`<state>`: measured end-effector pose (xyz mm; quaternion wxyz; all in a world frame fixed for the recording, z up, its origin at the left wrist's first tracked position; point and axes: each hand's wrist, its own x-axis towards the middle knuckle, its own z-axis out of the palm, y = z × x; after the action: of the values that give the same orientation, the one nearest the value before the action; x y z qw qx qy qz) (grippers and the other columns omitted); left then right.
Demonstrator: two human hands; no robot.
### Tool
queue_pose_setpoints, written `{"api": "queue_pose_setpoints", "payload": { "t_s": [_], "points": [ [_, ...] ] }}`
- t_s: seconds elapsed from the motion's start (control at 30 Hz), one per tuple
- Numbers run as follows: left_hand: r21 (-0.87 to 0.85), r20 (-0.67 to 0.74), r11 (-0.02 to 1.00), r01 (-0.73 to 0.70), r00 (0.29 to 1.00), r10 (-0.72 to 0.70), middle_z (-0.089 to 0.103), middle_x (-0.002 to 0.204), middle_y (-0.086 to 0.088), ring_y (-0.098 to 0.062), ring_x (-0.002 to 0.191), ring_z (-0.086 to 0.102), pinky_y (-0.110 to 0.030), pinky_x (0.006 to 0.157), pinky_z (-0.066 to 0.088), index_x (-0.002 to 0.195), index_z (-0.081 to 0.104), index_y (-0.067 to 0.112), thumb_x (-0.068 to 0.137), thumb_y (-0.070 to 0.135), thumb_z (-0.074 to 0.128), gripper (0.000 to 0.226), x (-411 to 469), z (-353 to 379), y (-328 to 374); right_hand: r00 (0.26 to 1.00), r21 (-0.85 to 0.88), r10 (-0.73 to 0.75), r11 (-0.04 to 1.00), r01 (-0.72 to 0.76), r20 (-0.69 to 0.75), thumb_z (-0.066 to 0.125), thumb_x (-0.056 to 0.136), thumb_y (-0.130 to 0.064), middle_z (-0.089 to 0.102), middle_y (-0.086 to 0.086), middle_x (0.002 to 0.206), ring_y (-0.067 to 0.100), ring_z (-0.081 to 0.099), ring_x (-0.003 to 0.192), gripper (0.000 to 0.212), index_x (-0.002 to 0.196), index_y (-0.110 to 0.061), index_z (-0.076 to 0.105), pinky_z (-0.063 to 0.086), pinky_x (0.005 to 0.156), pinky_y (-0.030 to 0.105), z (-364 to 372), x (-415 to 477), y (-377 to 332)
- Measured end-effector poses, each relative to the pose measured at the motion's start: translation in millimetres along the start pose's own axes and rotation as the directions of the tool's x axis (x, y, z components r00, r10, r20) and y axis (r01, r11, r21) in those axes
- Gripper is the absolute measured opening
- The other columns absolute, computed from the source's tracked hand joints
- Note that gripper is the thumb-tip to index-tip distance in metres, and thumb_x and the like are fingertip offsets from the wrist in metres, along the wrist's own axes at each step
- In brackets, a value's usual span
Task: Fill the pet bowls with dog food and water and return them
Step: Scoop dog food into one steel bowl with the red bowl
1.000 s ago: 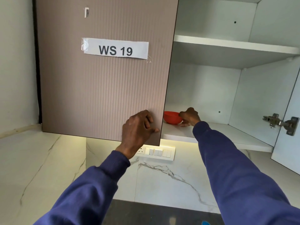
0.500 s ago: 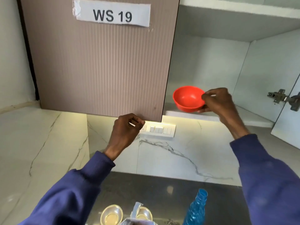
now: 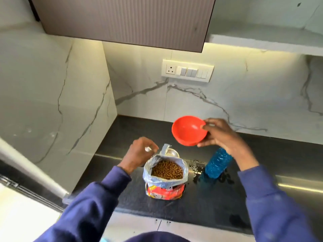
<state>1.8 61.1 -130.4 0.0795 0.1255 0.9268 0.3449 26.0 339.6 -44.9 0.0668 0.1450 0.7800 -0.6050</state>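
My right grip point(image 3: 222, 137) pinches red bowl point(image 3: 188, 130) by rim, thumb inside; bowl aloft, mouth tilted toward me. Open food bag point(image 3: 166, 191) stands below-left on counter point(image 3: 262, 154). My left grip point(image 3: 139, 152), fingers curled, contents unclear, hovers nearer bag.

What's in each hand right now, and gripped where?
Right hand pinches the round red plastic bowl at its rim, thumb inside. Left hand: curled, cannot tell.
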Motion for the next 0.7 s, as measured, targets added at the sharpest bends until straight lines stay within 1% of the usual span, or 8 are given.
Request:
{"api": "queue_pose_setpoints", "payload": {
  "t_s": [0.1,0.2,0.3,0.37,0.4,0.5,0.57,0.7],
  "points": [
    [0.054,0.049,0.996,0.067,0.996,-0.07,0.07,0.121,0.001,-0.017,0.112,0.066,-0.026,0.097,0.048,0.101,0.082,0.023,0.091,0.023,0.073,0.014,-12,26,-15,0.993,-0.061,0.062,0.997,-0.056,0.101,0.065,0.098,-0.01,0.062,0.016,0.119,0.034,0.078,0.082,0.017,0.114,-0.016,0.066,0.066,0.064,0.043,28,7,46],
    [0.043,0.111,0.986,0.162,0.98,-0.166,0.068,0.132,-0.003,-0.021,0.12,0.065,-0.027,0.1,0.047,0.115,0.078,0.025,0.092,0.026,0.073,0.024,-17,40,-25,0.99,-0.093,0.083,0.993,-0.072,0.117,0.07,0.096,-0.013,0.067,0.011,0.114,0.027,0.076,0.083,0.021,0.115,-0.023,0.067,0.066,0.066,0.045,51,11,76],
    [0.005,0.18,0.977,0.212,0.961,-0.209,0.062,0.144,-0.004,-0.022,0.132,0.059,-0.032,0.11,0.045,0.139,0.064,0.027,0.091,0.017,0.071,0.049,-19,49,-29,0.989,-0.261,-0.029,0.963,0.067,0.147,0.078,0.091,-0.021,0.071,-0.002,0.107,0.018,0.073,0.094,0.035,0.123,-0.026,0.068,0.062,0.068,0.033,67,11,96],
    [0.003,0.188,0.974,0.225,0.957,-0.222,0.06,0.147,-0.005,-0.025,0.135,0.057,-0.033,0.112,0.044,0.146,0.057,0.028,0.089,0.011,0.064,0.06,-19,54,-31,0.975,-0.434,-0.145,0.877,0.204,0.166,0.085,0.083,-0.026,0.071,-0.017,0.105,0.008,0.069,0.097,0.041,0.119,-0.038,0.069,0.057,0.081,0.03,76,8,106],
    [0.003,0.191,0.974,0.225,0.956,-0.222,0.061,0.146,-0.005,-0.026,0.135,0.057,-0.034,0.111,0.044,0.148,0.055,0.029,0.089,0.009,0.06,0.062,-19,56,-31,0.97,-0.507,-0.189,0.827,0.242,0.154,0.087,0.08,-0.028,0.071,-0.017,0.107,0.009,0.069,0.098,0.045,0.12,-0.04,0.07,0.056,0.086,0.032,81,6,111],
    [-0.026,0.226,0.976,0.217,0.952,-0.206,0.061,0.144,-0.009,-0.029,0.135,0.056,-0.037,0.11,0.045,0.15,0.05,0.022,0.09,0.004,0.055,0.063,-19,60,-28,0.944,-0.697,-0.312,0.653,0.296,0.109,0.088,0.078,-0.035,0.066,-0.003,0.119,0.018,0.063,0.107,0.058,0.132,-0.038,0.065,0.052,0.089,0.032,94,3,123],
    [-0.045,0.235,0.978,0.206,0.953,-0.19,0.061,0.141,-0.01,-0.029,0.133,0.057,-0.036,0.108,0.046,0.148,0.048,0.02,0.091,0.005,0.056,0.06,-20,62,-27,0.92,-0.787,-0.367,0.523,0.326,0.137,0.085,0.08,-0.038,0.06,0.002,0.122,0.02,0.059,0.11,0.064,0.139,-0.035,0.06,0.052,0.087,0.03,105,0,133],
    [-0.095,0.221,0.978,0.188,0.961,-0.163,0.062,0.139,-0.008,-0.028,0.132,0.058,-0.042,0.112,0.046,0.147,0.048,0.024,0.091,0.005,0.056,0.06,-24,63,-32,0.887,-0.884,-0.417,0.315,0.346,0.198,0.073,0.091,-0.043,0.053,0.009,0.123,0.022,0.056,0.107,0.06,0.145,-0.026,0.053,0.056,0.085,0.031,128,-7,148]
  ]
}}
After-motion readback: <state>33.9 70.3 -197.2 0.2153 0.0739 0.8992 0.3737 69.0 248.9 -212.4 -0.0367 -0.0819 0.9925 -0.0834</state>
